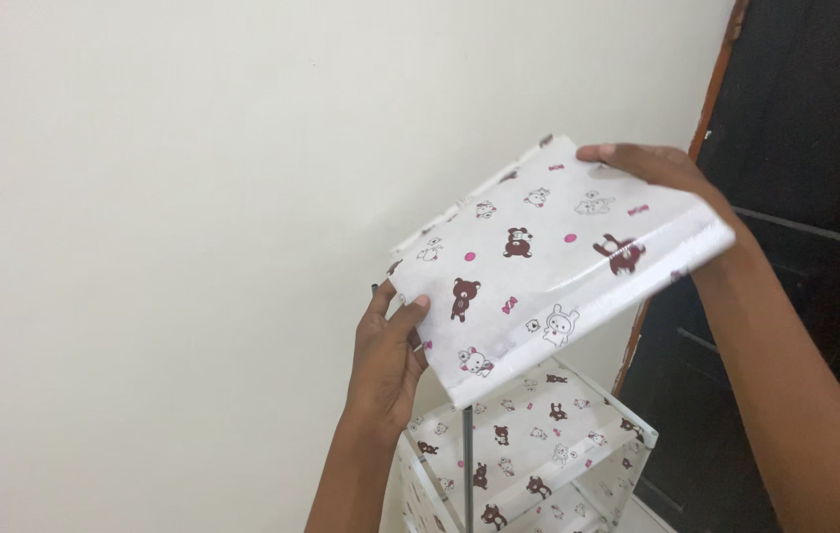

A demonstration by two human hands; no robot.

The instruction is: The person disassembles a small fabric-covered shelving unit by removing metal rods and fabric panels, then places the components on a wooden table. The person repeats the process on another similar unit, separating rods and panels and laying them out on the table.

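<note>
A person holds a white fabric panel (558, 266) printed with small brown bears, white animals and pink dots, right of centre in the frame. The panel is tilted, its far right edge higher than its near left edge, and it hangs in the air above a shelf rack (528, 454) covered in the same printed fabric at the lower centre of the frame.

The left hand (385, 360) sits just left of centre and below the panel's lower left corner. Its thumb lies on the top face of the panel at that corner and the fingers curl behind, so the hand is closed on the fabric edge. The right hand (661, 178) is in the upper right part of the frame, its fingers laid flat over the panel's far upper edge, with the palm and forearm behind the right side; it grips that edge from the back.

A thin dark metal rod (467, 464) stands upright at the front of the rack, directly below the panel's lower edge. A plain cream wall (163, 217) fills the left and upper frame. A dark door (814, 128) with a brown wooden frame runs down the right side.
</note>
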